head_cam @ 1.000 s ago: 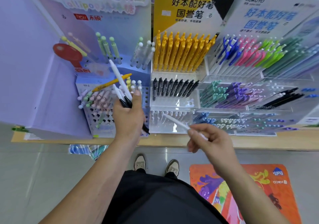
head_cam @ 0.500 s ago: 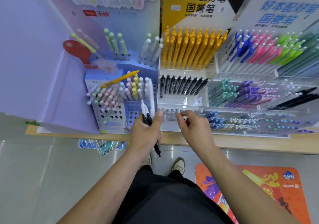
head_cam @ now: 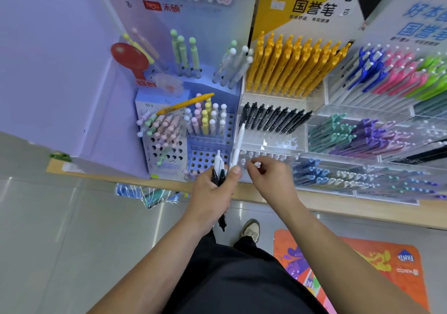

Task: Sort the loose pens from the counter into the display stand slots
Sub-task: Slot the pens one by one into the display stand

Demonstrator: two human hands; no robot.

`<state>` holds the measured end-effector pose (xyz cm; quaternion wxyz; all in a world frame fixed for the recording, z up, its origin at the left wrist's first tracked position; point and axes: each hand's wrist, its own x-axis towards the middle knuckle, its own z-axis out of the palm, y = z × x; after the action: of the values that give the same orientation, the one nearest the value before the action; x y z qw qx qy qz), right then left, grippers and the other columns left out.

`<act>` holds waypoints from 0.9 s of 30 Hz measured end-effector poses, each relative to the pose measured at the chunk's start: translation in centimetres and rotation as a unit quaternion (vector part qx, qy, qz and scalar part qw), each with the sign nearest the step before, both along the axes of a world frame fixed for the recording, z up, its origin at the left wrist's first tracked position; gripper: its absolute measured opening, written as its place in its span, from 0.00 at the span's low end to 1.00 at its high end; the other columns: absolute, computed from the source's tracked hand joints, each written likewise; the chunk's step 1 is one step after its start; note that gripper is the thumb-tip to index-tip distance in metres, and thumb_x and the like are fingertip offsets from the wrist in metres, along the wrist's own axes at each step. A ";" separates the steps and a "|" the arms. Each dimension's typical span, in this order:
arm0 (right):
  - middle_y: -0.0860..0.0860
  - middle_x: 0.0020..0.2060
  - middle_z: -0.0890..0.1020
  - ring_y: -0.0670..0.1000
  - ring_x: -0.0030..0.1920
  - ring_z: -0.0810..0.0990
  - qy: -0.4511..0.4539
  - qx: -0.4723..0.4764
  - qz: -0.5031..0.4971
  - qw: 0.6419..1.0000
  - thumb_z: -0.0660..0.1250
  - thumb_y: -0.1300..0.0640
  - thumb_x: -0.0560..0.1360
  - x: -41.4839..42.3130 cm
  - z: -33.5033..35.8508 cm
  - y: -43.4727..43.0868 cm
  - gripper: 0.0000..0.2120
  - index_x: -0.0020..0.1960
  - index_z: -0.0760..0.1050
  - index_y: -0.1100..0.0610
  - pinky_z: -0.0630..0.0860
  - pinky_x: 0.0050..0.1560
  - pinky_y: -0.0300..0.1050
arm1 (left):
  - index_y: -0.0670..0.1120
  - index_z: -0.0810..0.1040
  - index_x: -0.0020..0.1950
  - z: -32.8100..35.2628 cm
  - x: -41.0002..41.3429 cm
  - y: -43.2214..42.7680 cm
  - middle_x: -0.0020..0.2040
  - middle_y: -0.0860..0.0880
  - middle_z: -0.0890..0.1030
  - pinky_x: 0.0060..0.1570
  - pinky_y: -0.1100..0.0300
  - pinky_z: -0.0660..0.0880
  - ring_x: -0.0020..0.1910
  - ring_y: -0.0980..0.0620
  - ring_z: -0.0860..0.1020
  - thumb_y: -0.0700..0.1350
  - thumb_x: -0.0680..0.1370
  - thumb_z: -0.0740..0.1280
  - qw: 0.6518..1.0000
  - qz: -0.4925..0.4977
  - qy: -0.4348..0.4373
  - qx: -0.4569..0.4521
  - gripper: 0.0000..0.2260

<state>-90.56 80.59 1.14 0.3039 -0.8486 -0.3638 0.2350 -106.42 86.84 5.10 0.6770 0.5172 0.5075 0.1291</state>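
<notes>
The left grip clutches slim white and black plastic pens; at its 3 o'clock, the right grip pinches one white pen by its top. Probably light, stiff, slippery: hold high.

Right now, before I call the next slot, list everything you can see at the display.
Yellow pens: one full row, yellow, top tier of middle stand.
Black pens: one row, black, tier below.
Pastel pens: many, mixed, left stand.
Stray pen: one, yellow, lying across the pastel pens.
Mat: one, orange, floor at right.
Left hand: holds several loose pens, white and black.
Right hand: fingers pinch one white pen, bottom tier.
</notes>
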 end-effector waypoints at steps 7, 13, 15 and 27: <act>0.50 0.26 0.75 0.54 0.30 0.74 -0.009 -0.033 0.032 0.999 0.67 0.60 0.80 0.1 -0.4 -0.5 0.11 0.39 0.72 0.59 0.70 0.35 0.51 | 0.33 0.79 0.55 -0.1 -0.1 0.0 0.30 0.47 0.67 0.30 0.54 0.67 0.28 0.48 0.64 0.59 0.80 0.70 1.000 -0.001 -0.006 -0.008 0.27; 0.60 0.30 0.78 0.62 0.32 0.78 -0.048 -0.056 0.052 0.996 0.67 0.61 0.81 -1.0 -0.9 0.3 0.08 0.45 0.75 0.64 0.65 0.33 0.46 | 0.39 0.81 0.55 -0.1 -0.5 -0.1 0.27 0.52 0.69 0.31 0.54 0.70 0.26 0.51 0.68 0.60 0.80 0.71 1.000 0.004 0.023 -0.019 0.23; 0.57 0.29 0.77 0.60 0.32 0.76 0.015 -0.042 0.002 0.999 0.67 0.62 0.80 -1.2 -1.0 0.4 0.08 0.43 0.75 0.64 0.65 0.35 0.45 | 0.39 0.81 0.55 0.1 -0.5 -0.1 0.28 0.51 0.70 0.32 0.54 0.71 0.26 0.51 0.68 0.60 0.80 0.71 0.999 -0.001 0.024 -0.021 0.23; 0.52 0.63 0.78 0.51 0.47 0.80 -0.258 0.123 0.202 0.937 0.66 0.63 0.74 0.1 6.3 -3.6 0.17 0.61 0.81 0.52 0.76 0.30 0.46 | 0.52 0.81 0.39 2.7 1.8 0.1 0.29 0.47 0.68 0.31 0.52 0.68 0.25 0.49 0.67 0.58 0.79 0.70 0.987 -0.158 -0.002 -0.001 0.14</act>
<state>-90.42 76.98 7.47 0.2479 -0.7443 -0.6199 0.0180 -104.63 86.94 7.82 0.6905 0.5900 0.4178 0.0211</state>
